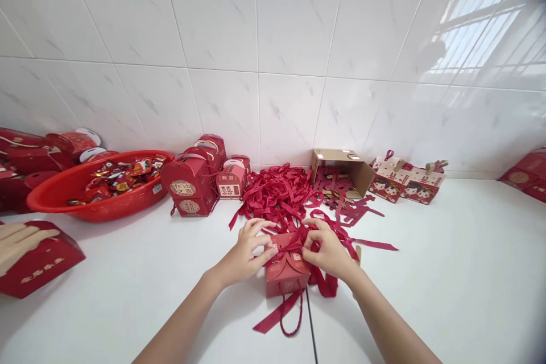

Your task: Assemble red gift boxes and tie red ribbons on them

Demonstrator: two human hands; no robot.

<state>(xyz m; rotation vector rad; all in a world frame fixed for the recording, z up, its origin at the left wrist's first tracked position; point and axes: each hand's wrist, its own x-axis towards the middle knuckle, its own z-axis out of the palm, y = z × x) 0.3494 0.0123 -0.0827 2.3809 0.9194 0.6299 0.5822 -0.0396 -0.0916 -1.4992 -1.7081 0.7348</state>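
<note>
Square red cardboard box under fingers: top partly hidden by crimson fabric ribbon. Well left of them, another person's hand edge-cropped; well right, dark-red cardboard carton likewise.

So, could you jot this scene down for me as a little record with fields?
Left hand: at the red ribbon on a small red box
Right hand: at the same ribbon, opposite side
Behind: ribbon pile; cardboard carton spilling dark red strips
Left side: red basin holding wrapped items
Another person: hand over a larger-looking box
</note>
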